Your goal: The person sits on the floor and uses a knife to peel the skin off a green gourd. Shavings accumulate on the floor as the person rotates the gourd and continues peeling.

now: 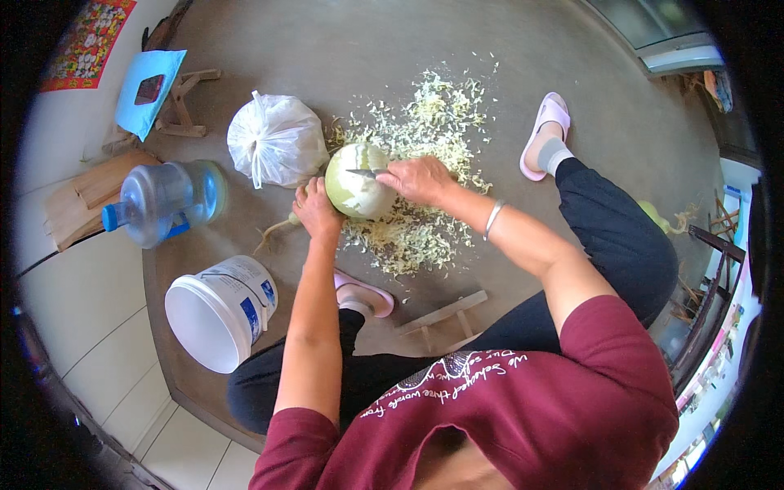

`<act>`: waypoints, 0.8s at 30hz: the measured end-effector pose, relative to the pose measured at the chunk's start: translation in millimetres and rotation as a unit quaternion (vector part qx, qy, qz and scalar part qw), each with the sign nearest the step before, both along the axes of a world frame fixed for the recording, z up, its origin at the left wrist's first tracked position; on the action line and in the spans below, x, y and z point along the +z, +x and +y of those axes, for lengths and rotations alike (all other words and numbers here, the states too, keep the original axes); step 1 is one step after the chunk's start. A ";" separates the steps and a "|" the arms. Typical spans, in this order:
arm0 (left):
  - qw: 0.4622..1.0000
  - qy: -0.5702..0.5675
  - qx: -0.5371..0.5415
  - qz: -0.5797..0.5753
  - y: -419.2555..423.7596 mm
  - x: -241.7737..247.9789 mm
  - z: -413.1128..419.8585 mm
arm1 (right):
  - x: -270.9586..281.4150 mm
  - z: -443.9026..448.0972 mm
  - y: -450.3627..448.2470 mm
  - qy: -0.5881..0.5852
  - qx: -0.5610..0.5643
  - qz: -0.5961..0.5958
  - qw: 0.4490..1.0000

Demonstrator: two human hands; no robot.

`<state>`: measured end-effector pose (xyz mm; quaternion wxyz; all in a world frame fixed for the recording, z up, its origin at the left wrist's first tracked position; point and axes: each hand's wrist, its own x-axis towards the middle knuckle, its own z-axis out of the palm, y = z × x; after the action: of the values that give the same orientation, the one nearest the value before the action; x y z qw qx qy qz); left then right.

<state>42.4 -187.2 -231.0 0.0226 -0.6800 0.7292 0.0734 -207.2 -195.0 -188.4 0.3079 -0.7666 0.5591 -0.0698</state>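
A large pale green bottle gourd (361, 199) is in front of me, its rind partly scraped to white. My left hand (320, 208) grips it at the neck end, and the dried stem (272, 234) sticks out past the fingers. In my right hand (419, 179) is a small knife (362, 173), with its pointed blade lying against the gourd's upper face. Most of the handle is hidden in my fingers. Peel shavings (438, 131) are spread over the floor beyond and below the gourd.
A tied white plastic bag (278, 141) stands left of the gourd. Farther left lies a large water bottle (174, 196), with a white bucket (208, 318) nearer me. A blue-covered stool (147, 113) holds a phone (149, 90). Another gourd (654, 215) is by my right knee.
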 end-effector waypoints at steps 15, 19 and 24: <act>0.999 0.001 -0.029 0.019 1.5 -3.3 -3.7 | -12.8 19.2 -8.3 0.038 -0.080 -0.049 0.995; 0.999 -0.011 -0.036 0.017 -0.8 -0.3 -6.6 | -26.1 -21.8 -13.0 0.053 -0.125 0.000 0.991; 0.999 -0.034 -0.019 0.002 5.8 -9.0 5.3 | -2.5 -10.0 -10.6 0.093 0.011 0.021 0.995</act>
<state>48.2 -181.9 -240.0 -0.0004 -0.6661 0.7442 0.0498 -217.7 -205.1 -190.9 0.3672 -0.7417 0.5612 0.0022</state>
